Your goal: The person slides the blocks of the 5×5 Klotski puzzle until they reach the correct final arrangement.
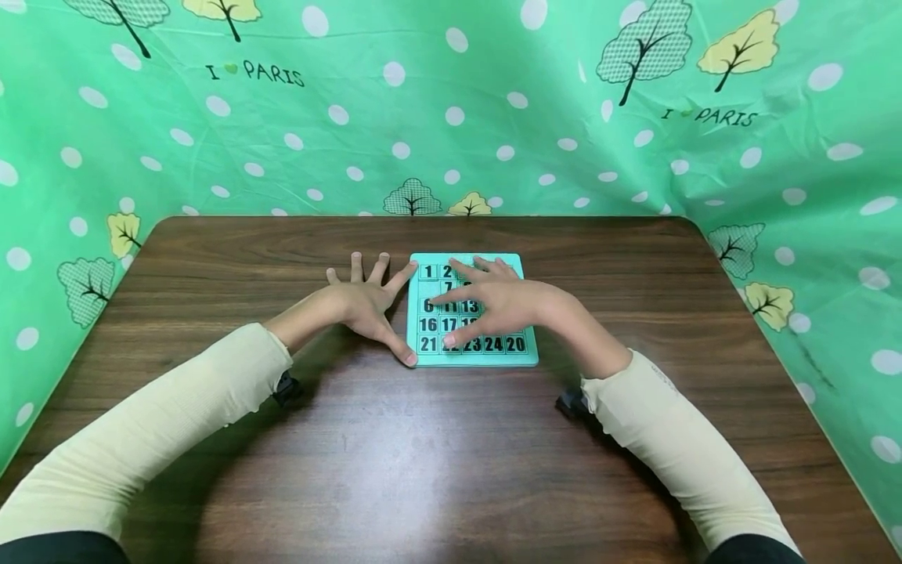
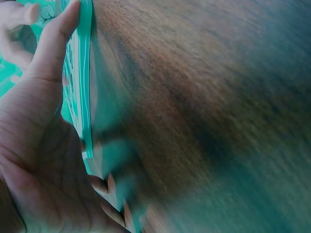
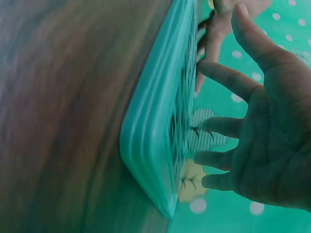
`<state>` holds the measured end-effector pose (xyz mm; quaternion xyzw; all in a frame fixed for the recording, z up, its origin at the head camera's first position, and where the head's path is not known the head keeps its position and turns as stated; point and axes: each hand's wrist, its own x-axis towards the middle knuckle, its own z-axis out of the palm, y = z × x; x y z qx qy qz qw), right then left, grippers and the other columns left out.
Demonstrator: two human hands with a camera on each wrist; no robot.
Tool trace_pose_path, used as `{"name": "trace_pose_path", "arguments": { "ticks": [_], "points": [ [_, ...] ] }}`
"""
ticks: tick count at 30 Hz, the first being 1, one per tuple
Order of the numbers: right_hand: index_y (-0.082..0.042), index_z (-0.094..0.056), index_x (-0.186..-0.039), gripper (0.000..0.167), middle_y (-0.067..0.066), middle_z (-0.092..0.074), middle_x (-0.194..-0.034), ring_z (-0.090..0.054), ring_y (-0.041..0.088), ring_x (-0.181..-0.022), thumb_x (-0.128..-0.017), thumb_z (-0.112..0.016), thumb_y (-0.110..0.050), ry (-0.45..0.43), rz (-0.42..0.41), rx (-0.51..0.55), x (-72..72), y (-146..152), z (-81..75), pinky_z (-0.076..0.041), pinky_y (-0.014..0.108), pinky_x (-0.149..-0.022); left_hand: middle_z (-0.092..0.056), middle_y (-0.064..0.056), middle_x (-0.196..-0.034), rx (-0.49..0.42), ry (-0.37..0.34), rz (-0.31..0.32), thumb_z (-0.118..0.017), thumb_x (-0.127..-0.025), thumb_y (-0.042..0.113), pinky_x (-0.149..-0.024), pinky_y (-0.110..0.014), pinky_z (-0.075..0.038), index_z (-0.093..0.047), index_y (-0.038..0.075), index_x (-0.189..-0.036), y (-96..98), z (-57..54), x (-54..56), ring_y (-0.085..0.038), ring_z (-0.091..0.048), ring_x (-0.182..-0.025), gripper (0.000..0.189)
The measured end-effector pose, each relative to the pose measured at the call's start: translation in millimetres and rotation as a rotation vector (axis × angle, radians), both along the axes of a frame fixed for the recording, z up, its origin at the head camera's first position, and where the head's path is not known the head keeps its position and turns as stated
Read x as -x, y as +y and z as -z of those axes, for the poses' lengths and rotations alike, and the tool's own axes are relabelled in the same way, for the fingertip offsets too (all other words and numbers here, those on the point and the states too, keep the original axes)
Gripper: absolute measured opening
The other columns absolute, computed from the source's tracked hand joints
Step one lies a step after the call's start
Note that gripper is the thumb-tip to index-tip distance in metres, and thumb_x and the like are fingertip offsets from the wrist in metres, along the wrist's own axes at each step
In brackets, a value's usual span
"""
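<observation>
A turquoise number slide puzzle (image 1: pixel 482 360) lies flat on the table, its square tiles printed with black numbers. My left hand (image 1: pixel 362 304) is spread at its left side, thumb by the near left corner and index finger by the upper left edge. The left wrist view shows that thumb (image 2: pixel 51 48) against the puzzle's side. Above the tiles hovers my right hand (image 1: pixel 510 304), fingers spread. Its index fingertip is at the tile marked 6; whether it presses cannot be told. In the right wrist view the thumb (image 3: pixel 255 39) stands away from the tiles. Several upper right tiles are hidden.
The puzzle sits toward the far side of a dark brown wooden table (image 1: pixel 395 462). A green curtain (image 1: pixel 366 102) with white dots and printed trees hangs behind the table and along both sides. Black wrist devices (image 1: pixel 572 404) hang under the pale sleeves (image 1: pixel 676 439).
</observation>
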<state>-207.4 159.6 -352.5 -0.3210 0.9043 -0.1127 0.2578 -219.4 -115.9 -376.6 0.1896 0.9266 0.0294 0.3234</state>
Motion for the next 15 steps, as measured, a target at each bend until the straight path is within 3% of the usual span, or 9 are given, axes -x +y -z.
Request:
{"name": "trace_pose_path", "arguments": {
  "ticks": [7,15],
  "points": [
    [-0.036,-0.058,-0.167,0.077,0.018,-0.004,-0.192,0.003,0.056,-0.176,-0.1,-0.075,-0.07,0.038,0.074,-0.025,7.2,17,-1.0,0.006,0.077,-0.138,0.031,-0.022,-0.185,-0.007,0.002,0.003,-0.085,-0.067,0.096,-0.121,-0.097,0.007,0.029,0.042,-0.176,0.1,1.5,0.4,-0.064,0.032,-0.164,0.167],
    [-0.041,-0.049,-0.172,0.082,0.013,0.0,-0.193,0.008,0.054,-0.176,-0.1,-0.073,-0.073,0.02,0.054,-0.045,8.5,4,5.9,0.007,0.078,-0.138,0.03,-0.023,-0.185,-0.005,0.004,0.004,-0.085,-0.067,0.096,-0.121,-0.097,0.007,0.029,0.04,-0.176,0.6,-0.1,-0.5,-0.064,0.032,-0.164,0.167]
  ]
}}
